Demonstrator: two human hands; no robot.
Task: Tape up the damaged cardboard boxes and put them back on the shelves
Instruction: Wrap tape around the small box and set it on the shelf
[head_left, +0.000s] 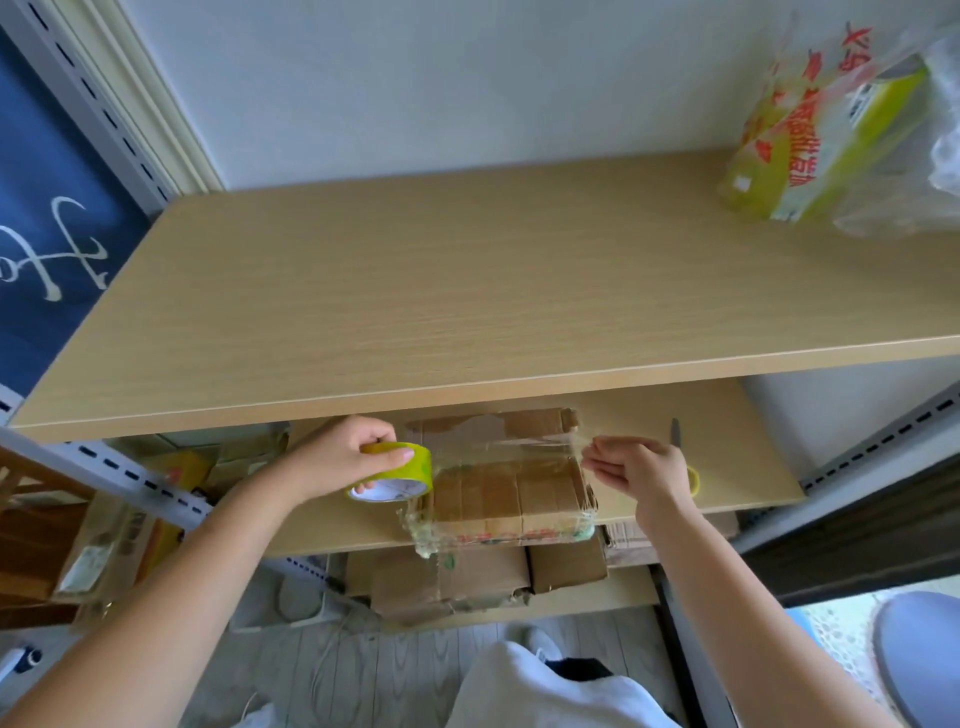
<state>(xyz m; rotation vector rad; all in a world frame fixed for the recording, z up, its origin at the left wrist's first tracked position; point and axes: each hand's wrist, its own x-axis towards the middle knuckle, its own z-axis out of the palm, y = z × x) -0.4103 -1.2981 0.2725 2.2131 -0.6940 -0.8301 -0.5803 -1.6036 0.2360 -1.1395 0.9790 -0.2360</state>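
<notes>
On the middle shelf (727, 467), near its front edge, lies a worn cardboard box (511, 488), flat and already wrapped in clear tape along its front side. The person stands close before the rack, both bare arms reaching in over the box. The left hand (345, 457) grips a tape roll (397, 475) with a yellow-green rim, thumb across the top and fingers curled under into the core, held just beside the box's left end. From the roll a clear strip (514, 447) runs rightward above the box top to the right hand (636, 467), which pinches the free end between thumb and fingertips at the box's right edge; the other fingers are loosely spread. Behind that hand, scissors (678, 447) lie on the same shelf, partly hidden by it, with a yellow handle loop showing. Below, on the bottom shelf, more crumpled boxes (467, 577) sit side by side. To the left, outside the rack, stand other cartons (171, 483), some yellow. Higher and farther back, the top shelf (415, 291) carries a green-yellow package in a printed plastic bag (831, 140) at its far right corner, against the pale wall (415, 78).
</notes>
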